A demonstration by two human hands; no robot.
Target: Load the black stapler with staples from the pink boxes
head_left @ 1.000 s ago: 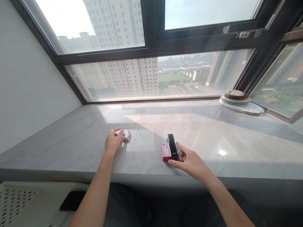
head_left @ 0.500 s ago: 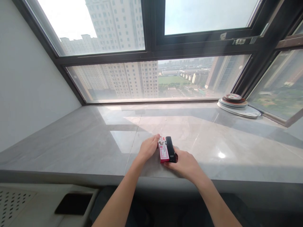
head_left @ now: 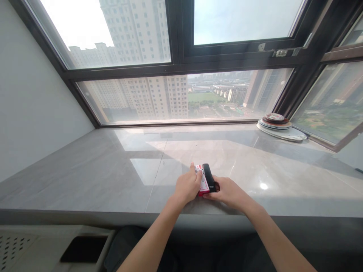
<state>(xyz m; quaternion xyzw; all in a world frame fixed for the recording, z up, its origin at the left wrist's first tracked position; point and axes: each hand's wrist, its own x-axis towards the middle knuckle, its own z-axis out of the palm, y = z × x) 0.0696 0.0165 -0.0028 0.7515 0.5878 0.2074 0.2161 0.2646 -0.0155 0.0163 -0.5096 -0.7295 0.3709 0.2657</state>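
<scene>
A small pink-and-white box [head_left: 203, 186] and a black stapler [head_left: 208, 174] lie side by side on the grey stone sill. My left hand [head_left: 187, 186] is closed on the left side of the box, its thumb over the printed top and covering part of it. My right hand [head_left: 228, 192] grips the near end of the stapler from the right. Its fingers curl behind the stapler's right side, partly hidden, while the thumb reaches across to the near end of the box. Box and stapler are touching or nearly so.
A stack of plates [head_left: 276, 126] stands at the far right corner of the sill [head_left: 93, 177], by the dark window frame [head_left: 181, 70]. Below the front edge on the left is a pale perforated surface [head_left: 36, 245] with a dark rectangular recess [head_left: 83, 249].
My left hand has moved right and its thumb now lies over the top of the box. Box, stapler and right hand have shifted slightly right in view; the camera has moved a little.
</scene>
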